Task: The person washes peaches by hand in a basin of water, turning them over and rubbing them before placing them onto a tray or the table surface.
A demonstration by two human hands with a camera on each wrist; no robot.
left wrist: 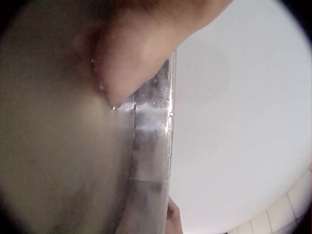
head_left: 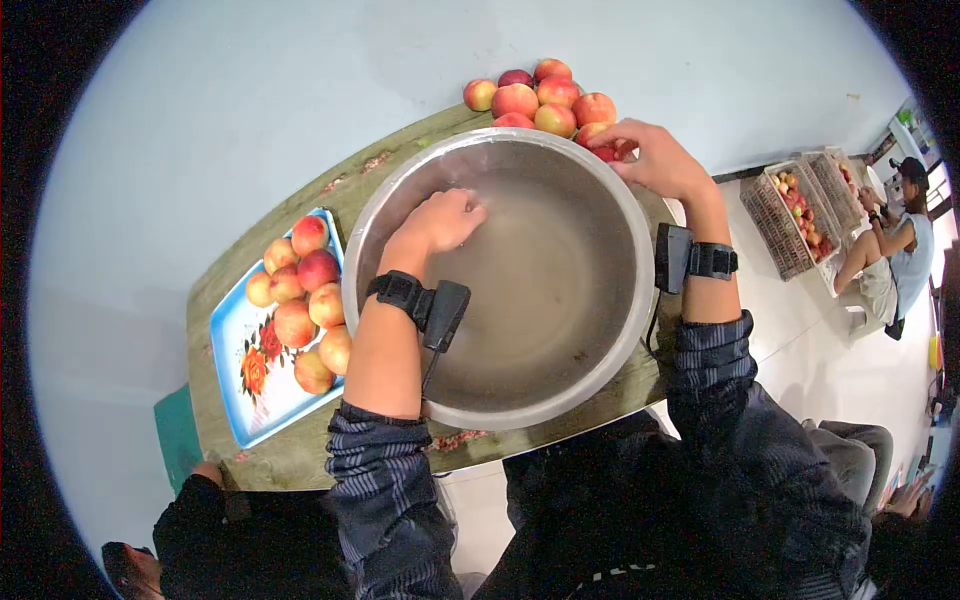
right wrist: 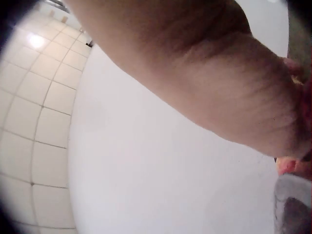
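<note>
A large metal basin of cloudy water stands on the table. My left hand dips into the water near the basin's left wall, its fingertips hidden below the surface. The left wrist view shows the same hand wet at the waterline beside the rim. Beyond the basin's far right rim, my right hand grips a red peach between thumb and fingers, next to a pile of peaches. In the right wrist view the hand hides most of the fruit.
Left of the basin, a blue-edged floral tray carries several peaches. The wooden table meets a pale wall behind. At the right, a seated person is beside crates of fruit. Another person's hand rests at the table's lower left edge.
</note>
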